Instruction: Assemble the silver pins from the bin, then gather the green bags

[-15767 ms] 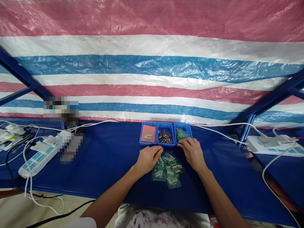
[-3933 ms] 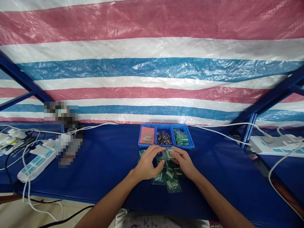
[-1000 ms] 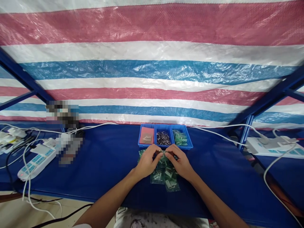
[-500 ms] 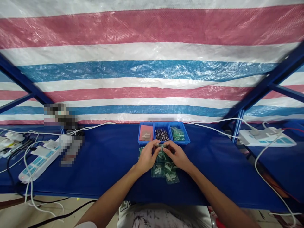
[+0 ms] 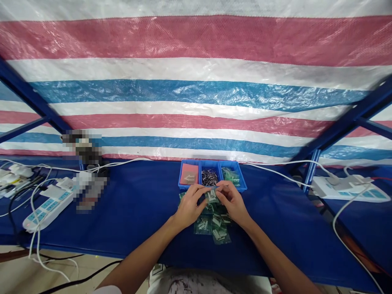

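Note:
Between my two hands is a small clear plastic bag [image 5: 211, 197] with pale metal pieces inside. My left hand [image 5: 190, 204] pinches its left upper edge, and my right hand [image 5: 232, 201] grips the upper right corner. Beneath them, several similar filled bags [image 5: 219, 233] with a greenish tint lie in a pile on the blue table. Just behind my hands stands a blue three-part bin [image 5: 180, 183]. Its left part has a pinkish-red piece [image 5: 189, 171] with a pale item on it, its middle part holds dark metal screws or pins [image 5: 209, 178], and its right part holds greenish plastic bags [image 5: 230, 175].
A white power strip [image 5: 50, 208] with cords lies on the left of the blue table [image 5: 131, 204]. Another power strip [image 5: 352, 191] is at the right. White cables run along the back, below a striped tarp [image 5: 196, 122]. Blue metal posts [image 5: 312, 167] rise at both sides.
The bag between my hands now hangs upright with its contents visible; my fingers have spread apart along its top edge. The camera view has shifted slightly.

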